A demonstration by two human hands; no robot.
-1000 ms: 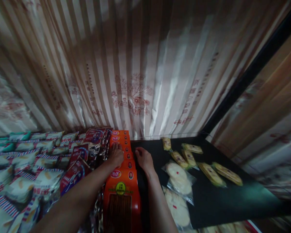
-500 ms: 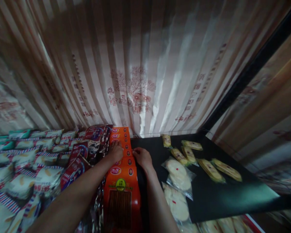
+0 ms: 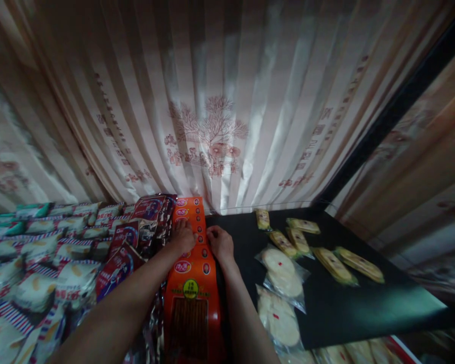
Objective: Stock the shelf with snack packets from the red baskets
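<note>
Overlapping orange snack packets (image 3: 187, 278) run in a row away from me; the nearest has a clear window with brown sticks inside. My left hand (image 3: 184, 238) lies on top of the row, its fingers stretched over the packets toward the far end. At the row's right edge, my right hand (image 3: 221, 244) has its fingers curled, thumb and fingertips closed on the edge of a packet. Just left of the orange row, dark maroon shiny packets (image 3: 148, 208) overlap one another.
White snack bags with striped edges (image 3: 76, 280) fill the left. On the black tabletop (image 3: 326, 308) at right lie clear bags of round pale flatbreads (image 3: 284, 273) and several yellow packs (image 3: 333, 265). A printed curtain (image 3: 212, 76) hangs behind; a dark post (image 3: 387, 114) slants at right.
The view has shifted slightly. Both hands stay at the orange packets; the right hand's fingers have moved slightly along the packet edge, away from me.
</note>
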